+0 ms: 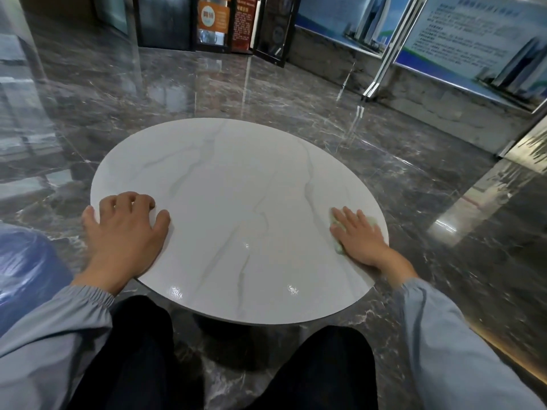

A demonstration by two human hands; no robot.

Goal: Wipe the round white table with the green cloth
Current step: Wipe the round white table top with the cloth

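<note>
Clearly mid-task, though how much of the round white desk [236, 187] has been covered cannot be read from its surface: no visible streaks or dirt, only grey veining and a few glossy highlights near the front rim that may be dampness or just reflected light. Green cloth [337, 247] lies at the desk's right edge, flattened under the right hand [358, 238]; only pale green margins peek out around the fingers and beside the thumb side. Right hand is palm-down, fingers extended and slightly fanned, pressing the cloth to the top rather than pinching it, wrist bent back over the rim, grey sleeve trailing down toward the knee. Left hand [124, 232] rests on the opposite, left edge, holding nothing, fingers loosely splayed and curled at the tips, thumb out across the surface; judged to be bracing the desk. Judgement: the cloth sits at an extreme of the surface, so the whole centre, far side and left portion may remain to be passed over. Dark marble floor [266, 93] surrounds the desk; nothing else sits on top.
</note>
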